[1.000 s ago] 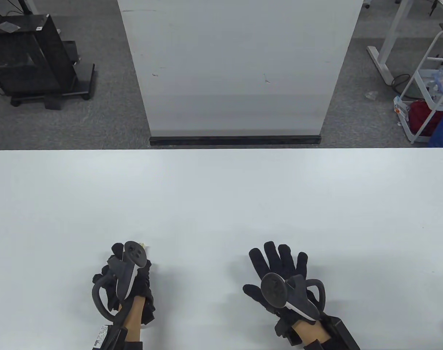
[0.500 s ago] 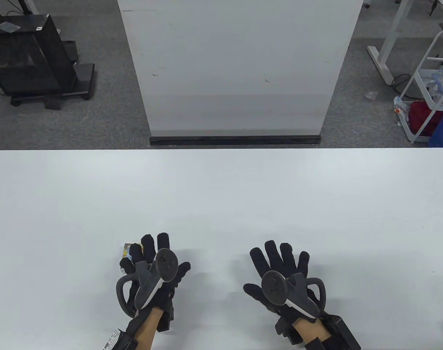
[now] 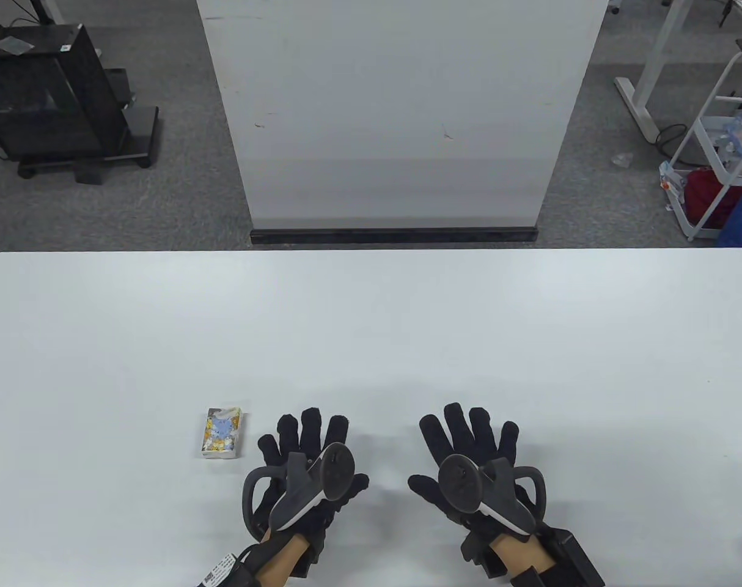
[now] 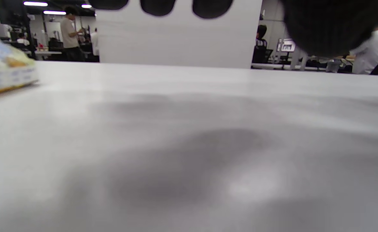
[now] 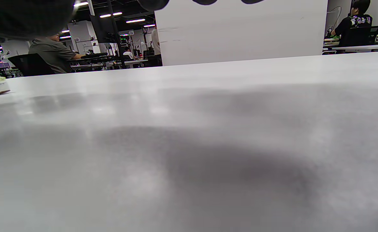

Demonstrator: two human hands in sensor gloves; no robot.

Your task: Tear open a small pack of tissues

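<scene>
The left hand (image 3: 307, 461) has let go of the tissue pack (image 3: 222, 433) and now lies flat, fingers spread, just right of it. The right hand (image 3: 469, 455) stays spread flat farther right of the pack, so tearing seems not yet begun.

The left hand (image 3: 313, 461) is being held flat, palm down, with its fingers (image 3: 313, 425) spread and nothing gripped. The right hand (image 3: 469, 465) is being kept likewise flat, fingers (image 3: 469, 428) splayed forward, thumb out toward the left hand.
</scene>
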